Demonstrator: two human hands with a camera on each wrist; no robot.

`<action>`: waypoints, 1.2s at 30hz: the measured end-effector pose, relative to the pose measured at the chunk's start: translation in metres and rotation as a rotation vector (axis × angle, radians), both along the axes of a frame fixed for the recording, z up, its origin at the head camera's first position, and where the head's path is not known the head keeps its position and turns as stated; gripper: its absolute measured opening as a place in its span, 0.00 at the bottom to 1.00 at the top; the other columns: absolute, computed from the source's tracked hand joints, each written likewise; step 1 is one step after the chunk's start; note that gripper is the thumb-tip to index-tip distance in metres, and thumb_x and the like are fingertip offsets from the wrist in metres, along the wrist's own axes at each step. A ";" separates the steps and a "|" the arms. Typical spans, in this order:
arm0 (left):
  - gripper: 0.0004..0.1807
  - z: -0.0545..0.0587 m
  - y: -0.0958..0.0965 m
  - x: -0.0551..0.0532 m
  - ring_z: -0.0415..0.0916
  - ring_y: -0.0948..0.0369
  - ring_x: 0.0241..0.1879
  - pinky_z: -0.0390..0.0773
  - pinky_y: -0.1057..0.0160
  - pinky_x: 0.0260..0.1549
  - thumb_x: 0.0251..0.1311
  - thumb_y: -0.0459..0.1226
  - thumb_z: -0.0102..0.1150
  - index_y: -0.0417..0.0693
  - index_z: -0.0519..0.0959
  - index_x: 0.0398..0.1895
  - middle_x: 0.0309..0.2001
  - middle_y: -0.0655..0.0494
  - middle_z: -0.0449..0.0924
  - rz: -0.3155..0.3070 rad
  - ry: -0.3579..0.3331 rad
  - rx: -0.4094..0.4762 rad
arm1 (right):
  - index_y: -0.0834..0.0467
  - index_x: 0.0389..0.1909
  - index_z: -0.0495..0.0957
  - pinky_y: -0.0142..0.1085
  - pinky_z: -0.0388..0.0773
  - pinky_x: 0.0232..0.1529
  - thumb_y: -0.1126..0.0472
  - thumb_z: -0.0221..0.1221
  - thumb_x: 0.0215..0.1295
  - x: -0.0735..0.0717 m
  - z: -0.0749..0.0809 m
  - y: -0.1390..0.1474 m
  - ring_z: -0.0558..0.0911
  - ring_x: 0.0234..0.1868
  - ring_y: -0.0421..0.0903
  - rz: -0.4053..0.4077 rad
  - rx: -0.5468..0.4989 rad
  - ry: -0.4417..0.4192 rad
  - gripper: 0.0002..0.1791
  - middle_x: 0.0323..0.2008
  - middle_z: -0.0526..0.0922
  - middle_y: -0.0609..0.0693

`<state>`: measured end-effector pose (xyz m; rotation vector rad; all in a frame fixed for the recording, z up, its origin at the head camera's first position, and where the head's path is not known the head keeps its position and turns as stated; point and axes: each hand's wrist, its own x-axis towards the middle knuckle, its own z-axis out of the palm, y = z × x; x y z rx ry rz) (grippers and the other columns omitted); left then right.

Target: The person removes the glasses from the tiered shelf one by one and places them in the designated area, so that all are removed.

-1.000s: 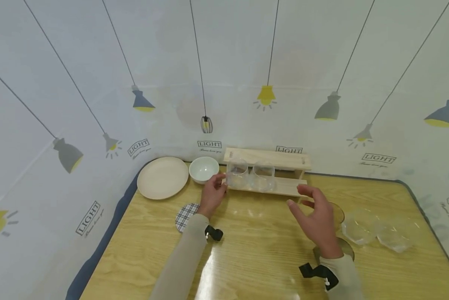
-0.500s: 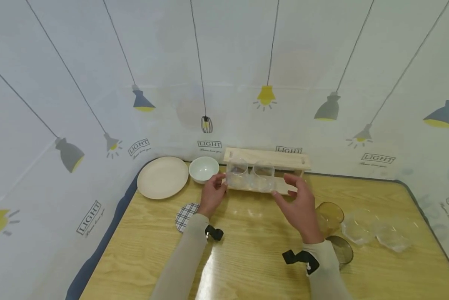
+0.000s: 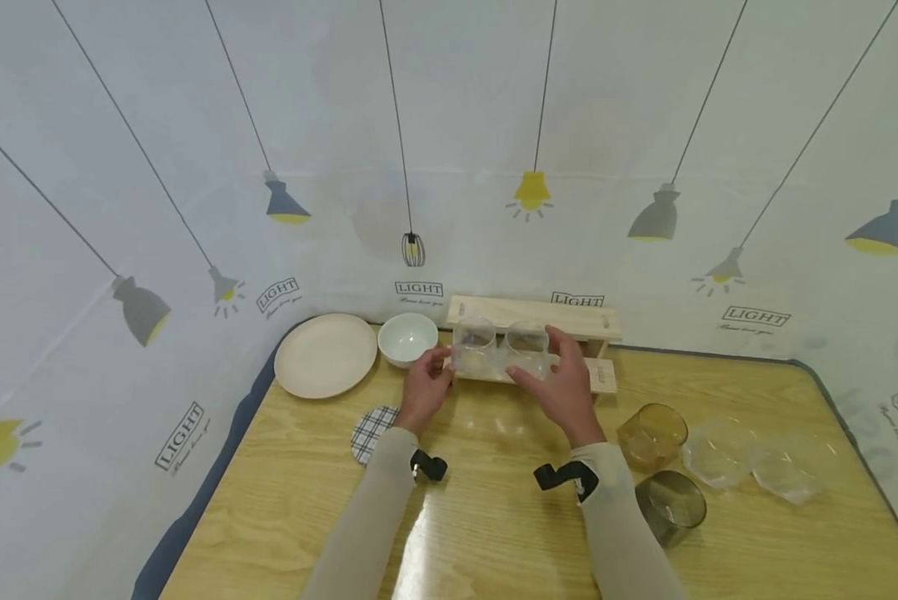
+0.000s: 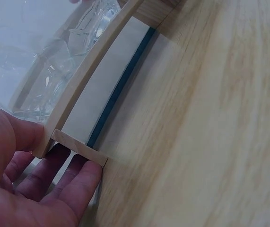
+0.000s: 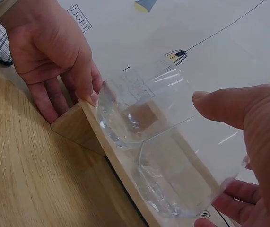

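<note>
A two-tier wooden rack (image 3: 602, 377) stands against the back wall. On its lower shelf two clear glasses sit side by side: a left glass (image 3: 475, 348) and a right glass (image 3: 525, 340). My left hand (image 3: 425, 390) grips the left end of that shelf; in the left wrist view its thumb lies on the board's edge (image 4: 80, 85) and its fingers reach beneath. My right hand (image 3: 565, 393) is curled round the right glass, thumb in front and fingers at its far side. In the right wrist view the right glass (image 5: 177, 165) appears upright, close beside the left one.
Left of the rack are a pale bowl (image 3: 408, 339) and a large beige plate (image 3: 325, 357). A checked coaster (image 3: 372, 433) lies near my left forearm. To the right stand an amber glass (image 3: 653, 437), a grey glass (image 3: 671, 508) and two clear faceted glass pieces (image 3: 719, 454).
My right hand has moved left from above the amber glass to the right clear glass and closed round it. The left hand stays at the rack's left end.
</note>
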<state>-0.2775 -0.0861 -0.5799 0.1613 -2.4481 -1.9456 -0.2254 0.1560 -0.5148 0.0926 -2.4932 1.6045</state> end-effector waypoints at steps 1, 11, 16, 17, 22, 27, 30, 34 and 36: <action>0.18 0.000 0.000 0.000 0.81 0.56 0.47 0.87 0.62 0.43 0.71 0.33 0.63 0.50 0.82 0.63 0.52 0.46 0.83 -0.002 0.001 0.004 | 0.51 0.83 0.57 0.61 0.71 0.73 0.43 0.74 0.63 -0.002 -0.001 -0.001 0.66 0.75 0.58 -0.001 0.007 -0.009 0.53 0.78 0.63 0.58; 0.18 0.001 0.001 0.000 0.80 0.57 0.46 0.87 0.62 0.41 0.71 0.33 0.62 0.49 0.82 0.62 0.50 0.46 0.82 -0.008 0.020 0.011 | 0.52 0.82 0.58 0.61 0.72 0.72 0.37 0.70 0.65 -0.015 -0.010 -0.002 0.67 0.76 0.61 -0.012 0.045 -0.057 0.51 0.77 0.63 0.60; 0.18 0.003 0.001 0.000 0.81 0.56 0.47 0.88 0.60 0.42 0.71 0.32 0.62 0.49 0.82 0.62 0.52 0.45 0.81 -0.004 0.009 0.046 | 0.49 0.81 0.59 0.63 0.70 0.74 0.34 0.70 0.63 -0.015 -0.008 0.000 0.64 0.79 0.62 0.003 0.019 -0.094 0.52 0.79 0.63 0.58; 0.18 0.003 0.001 0.000 0.80 0.56 0.47 0.88 0.61 0.42 0.71 0.32 0.62 0.49 0.82 0.62 0.52 0.45 0.81 -0.001 0.003 0.047 | 0.49 0.81 0.59 0.64 0.69 0.74 0.34 0.70 0.63 -0.014 -0.008 0.001 0.64 0.80 0.62 0.005 0.017 -0.100 0.52 0.79 0.63 0.58; 0.18 0.002 0.000 0.001 0.81 0.56 0.47 0.89 0.61 0.42 0.70 0.31 0.63 0.47 0.82 0.62 0.53 0.44 0.81 0.001 0.007 0.058 | 0.48 0.81 0.59 0.65 0.71 0.72 0.34 0.71 0.63 -0.007 -0.004 0.002 0.64 0.80 0.61 0.003 -0.001 -0.108 0.51 0.79 0.65 0.56; 0.18 0.004 -0.001 0.003 0.81 0.55 0.47 0.88 0.60 0.41 0.70 0.31 0.63 0.47 0.82 0.61 0.54 0.44 0.82 0.006 0.015 0.056 | 0.47 0.76 0.64 0.64 0.73 0.71 0.35 0.72 0.62 0.006 0.004 0.001 0.67 0.78 0.60 0.014 -0.013 -0.059 0.47 0.78 0.67 0.55; 0.18 0.003 0.000 0.003 0.81 0.55 0.48 0.88 0.61 0.41 0.70 0.31 0.63 0.47 0.82 0.61 0.55 0.44 0.82 0.007 0.017 0.037 | 0.48 0.76 0.65 0.63 0.75 0.69 0.37 0.73 0.62 0.016 0.012 0.002 0.69 0.76 0.60 0.021 -0.011 -0.026 0.46 0.76 0.69 0.55; 0.17 0.002 0.001 0.003 0.82 0.54 0.47 0.88 0.62 0.40 0.69 0.31 0.63 0.47 0.82 0.60 0.53 0.43 0.83 0.008 0.030 0.034 | 0.50 0.78 0.64 0.63 0.79 0.65 0.41 0.73 0.63 0.032 0.024 0.007 0.71 0.73 0.61 0.037 0.001 0.021 0.46 0.74 0.70 0.56; 0.17 0.002 0.002 0.003 0.82 0.55 0.46 0.88 0.62 0.40 0.70 0.31 0.63 0.47 0.82 0.60 0.52 0.43 0.83 0.012 0.024 0.043 | 0.51 0.77 0.66 0.63 0.80 0.63 0.43 0.74 0.64 0.040 0.030 0.010 0.73 0.72 0.60 0.046 0.007 0.039 0.45 0.72 0.72 0.56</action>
